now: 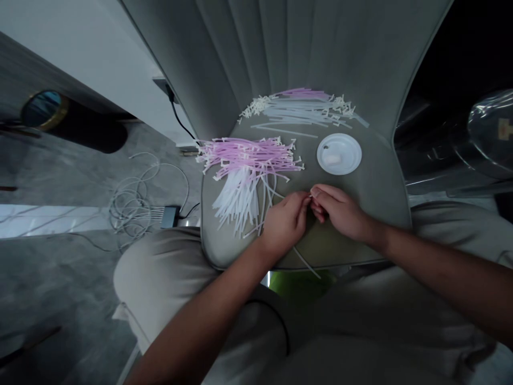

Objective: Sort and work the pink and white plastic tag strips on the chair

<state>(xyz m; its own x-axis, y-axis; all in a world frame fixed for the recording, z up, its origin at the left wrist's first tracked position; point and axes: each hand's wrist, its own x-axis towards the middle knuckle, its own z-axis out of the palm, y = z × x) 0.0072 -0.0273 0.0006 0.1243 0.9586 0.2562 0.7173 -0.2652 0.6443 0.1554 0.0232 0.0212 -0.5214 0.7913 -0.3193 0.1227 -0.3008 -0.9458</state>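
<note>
My left hand (284, 218) and my right hand (339, 211) meet above the front half of the chair seat, fingertips pinched together. A thin white plastic tube (306, 262) comes out below my left hand, which closes on it. Whatever small piece sits between my right fingertips is too tiny and hidden to name. Left of my hands lies a pile of pink tubes (252, 155) with white end pieces. A bundle of loose white tubes (238, 198) fans out under it towards me. Just beyond my right hand is a white dish (348, 156) holding a small white lump (332, 159).
At the back of the grey chair seat (372, 184) lies another row of pale tubes (298, 111), with white end pieces and some pink ones. Coiled white cables (132, 208) and a small dark box (170, 216) rest on the floor at left. A clear plastic-like object (491, 120) stands at right.
</note>
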